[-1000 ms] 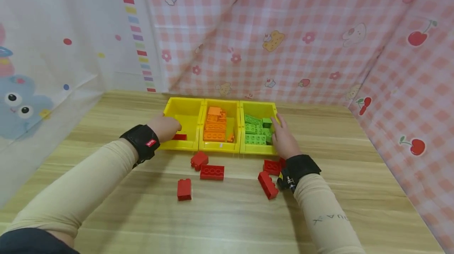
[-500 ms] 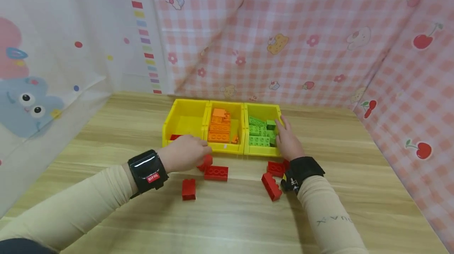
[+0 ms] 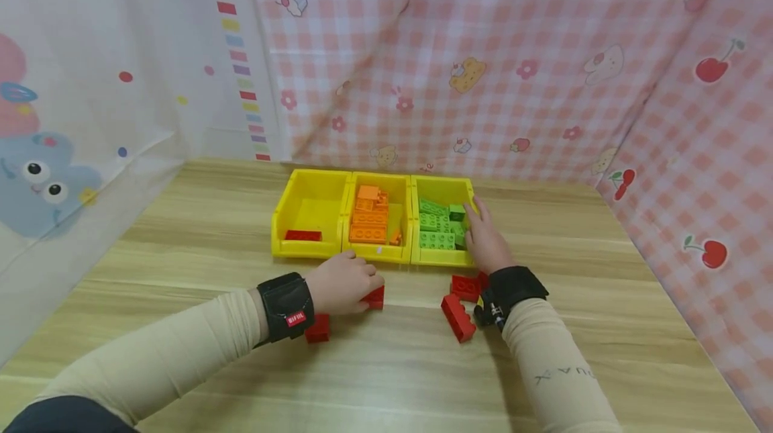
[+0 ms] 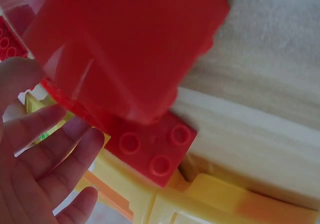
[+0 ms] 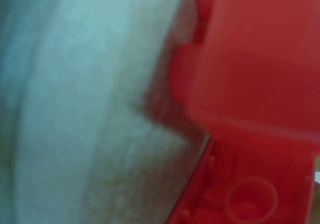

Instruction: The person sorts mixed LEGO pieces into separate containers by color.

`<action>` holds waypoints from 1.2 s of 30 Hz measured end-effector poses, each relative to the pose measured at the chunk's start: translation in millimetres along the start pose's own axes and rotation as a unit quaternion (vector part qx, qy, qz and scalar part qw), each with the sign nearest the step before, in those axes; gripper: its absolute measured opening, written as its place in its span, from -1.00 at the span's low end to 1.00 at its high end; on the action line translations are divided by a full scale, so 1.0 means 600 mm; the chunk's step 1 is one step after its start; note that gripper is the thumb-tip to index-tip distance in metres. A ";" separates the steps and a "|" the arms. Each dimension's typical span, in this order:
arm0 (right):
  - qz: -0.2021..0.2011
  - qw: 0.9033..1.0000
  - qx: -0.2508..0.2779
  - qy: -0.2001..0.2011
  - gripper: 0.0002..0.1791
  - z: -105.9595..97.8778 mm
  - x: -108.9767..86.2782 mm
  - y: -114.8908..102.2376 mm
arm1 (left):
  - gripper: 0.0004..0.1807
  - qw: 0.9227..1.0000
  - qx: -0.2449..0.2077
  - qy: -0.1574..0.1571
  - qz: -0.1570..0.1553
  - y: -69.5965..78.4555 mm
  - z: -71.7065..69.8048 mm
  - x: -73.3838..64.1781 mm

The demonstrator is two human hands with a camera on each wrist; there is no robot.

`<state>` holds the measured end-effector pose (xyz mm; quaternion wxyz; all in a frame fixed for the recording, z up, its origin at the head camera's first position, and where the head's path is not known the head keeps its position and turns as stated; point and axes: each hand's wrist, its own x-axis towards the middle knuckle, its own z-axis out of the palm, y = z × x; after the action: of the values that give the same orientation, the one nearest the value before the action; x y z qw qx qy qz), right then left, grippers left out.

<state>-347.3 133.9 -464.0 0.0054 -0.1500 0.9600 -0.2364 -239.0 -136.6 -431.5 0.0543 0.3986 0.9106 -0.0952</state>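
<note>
My left hand (image 3: 343, 283) is over the table in front of the yellow bins (image 3: 377, 255), fingers right at a red toy brick (image 3: 375, 297). In the left wrist view its fingers are extended and spread beside red bricks; a large brick (image 4: 130, 43) fills the foreground and a studded one (image 4: 155, 144) lies behind. Another red brick (image 3: 317, 329) shows below the left wrist. My right hand (image 3: 488, 244) rests against the right side wall of the bin of green bricks (image 3: 437, 239), fingers fairly straight along its edge. Red bricks near that wrist fill the right wrist view.
The left bin (image 3: 317, 211) contains one red brick (image 3: 303, 235). Orange bricks (image 3: 368, 225) fill part of the middle bin. By the right wrist lie a red brick (image 3: 457, 318) and another (image 3: 465, 287). Patterned cloth (image 3: 386, 84) hangs behind the table.
My left hand has come out of the left bin and moved right and nearer over the red bricks, leaving a red brick in the bin. The right hand stays at the right bin.
</note>
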 end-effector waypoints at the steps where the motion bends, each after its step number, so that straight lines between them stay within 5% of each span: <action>1: 0.001 1.000 0.001 -0.001 -0.40 0.000 0.000 -0.001 | -0.57 1.000 -0.001 0.000 0.000 0.000 0.001 0.000; 10: -0.003 1.000 -0.001 -0.002 -0.41 0.001 0.000 -0.001 | -0.60 1.000 -0.013 0.020 0.018 0.002 -0.001 -0.007; 16: -0.004 1.000 0.000 -0.002 -0.40 0.001 -0.001 -0.001 | -0.52 0.998 -0.044 0.044 -0.004 -0.015 -0.023 -0.039; 26: 0.001 1.000 0.006 -0.006 -0.40 -0.006 0.000 -0.004 | -0.53 0.990 -0.032 0.127 -0.059 -0.091 -0.055 -0.095; 36: -0.009 1.000 0.000 0.002 -0.41 -0.003 0.000 -0.002 | -0.62 0.979 0.008 0.145 -0.142 -0.179 -0.011 -0.071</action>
<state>-346.8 133.7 -461.6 0.0016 -0.1583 0.9586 -0.2368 -289.4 -237.0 -403.4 -0.0959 0.2747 0.9554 -0.0498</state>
